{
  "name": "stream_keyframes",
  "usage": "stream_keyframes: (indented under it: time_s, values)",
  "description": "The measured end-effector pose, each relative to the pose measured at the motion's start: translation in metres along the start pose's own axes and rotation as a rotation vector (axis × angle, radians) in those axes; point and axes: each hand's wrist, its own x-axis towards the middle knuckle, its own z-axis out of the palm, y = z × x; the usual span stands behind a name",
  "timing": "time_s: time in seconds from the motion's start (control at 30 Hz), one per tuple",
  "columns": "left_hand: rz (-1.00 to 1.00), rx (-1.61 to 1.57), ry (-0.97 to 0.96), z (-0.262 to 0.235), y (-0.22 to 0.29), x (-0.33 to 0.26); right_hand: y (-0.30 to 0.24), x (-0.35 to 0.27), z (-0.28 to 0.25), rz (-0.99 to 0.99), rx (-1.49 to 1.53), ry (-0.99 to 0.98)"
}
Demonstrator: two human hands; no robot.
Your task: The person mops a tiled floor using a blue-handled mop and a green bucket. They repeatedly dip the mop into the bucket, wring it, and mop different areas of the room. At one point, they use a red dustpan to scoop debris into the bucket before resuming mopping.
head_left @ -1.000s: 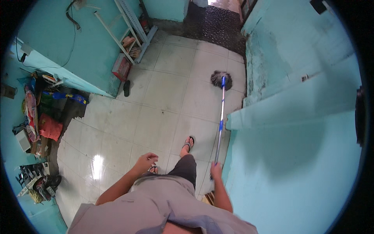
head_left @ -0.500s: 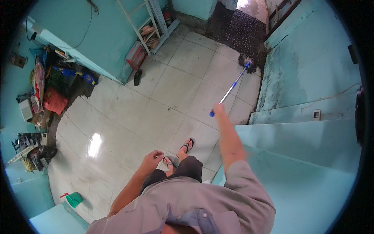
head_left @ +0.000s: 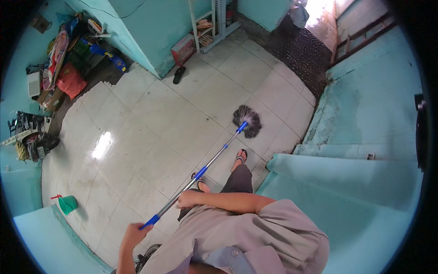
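Note:
I hold a mop with both hands. Its silver shaft (head_left: 214, 157) with blue fittings runs diagonally from lower left to upper right. The grey stringy mop head (head_left: 247, 121) rests on the white tiled floor (head_left: 150, 132), just ahead of my sandalled feet (head_left: 239, 157). My left hand (head_left: 133, 233) grips the blue end of the handle at lower left. Reaching across my body, my right hand (head_left: 188, 199) is closed around the shaft a little higher up.
A green dustpan (head_left: 67, 204) lies at the lower left by a turquoise ledge. Clutter of bags and tools (head_left: 54, 68) fills the left corner. A dark sandal (head_left: 179, 75) and a white shelf rack (head_left: 207, 25) stand by the far wall. Turquoise steps (head_left: 346, 182) rise on the right.
The mop has swung from far up by the dark mat to the floor just ahead of my feet. My left hand, empty before, now grips the handle's end, and my right arm has pulled in.

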Motion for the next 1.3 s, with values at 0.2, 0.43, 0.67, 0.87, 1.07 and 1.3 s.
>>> stream_keyframes:
  time_s: [0.2,0.43,0.67,0.87,1.07,1.3]
  values:
    - [-0.071,0.002,0.118,0.045,0.013,-0.058,0.07,-0.023,-0.043,-0.125,-0.737,0.401]
    - [0.001,-0.071,0.054,0.157,0.187,0.028,0.182,-0.112,-0.242,0.292,-0.448,0.847]
    - [0.576,-0.314,-0.037,0.308,0.543,0.128,0.373,-0.207,-0.572,0.451,-0.404,1.215]
    - [0.646,-0.289,0.103,0.297,0.652,0.209,0.305,-0.239,-0.713,0.576,-0.572,1.225]
    - [0.278,-0.409,0.14,0.26,0.455,0.202,0.294,-0.117,-0.593,0.42,-1.113,1.004]
    - [-0.315,-0.716,0.586,0.256,0.166,-0.076,0.182,-0.07,-0.225,-0.254,-0.918,0.52]
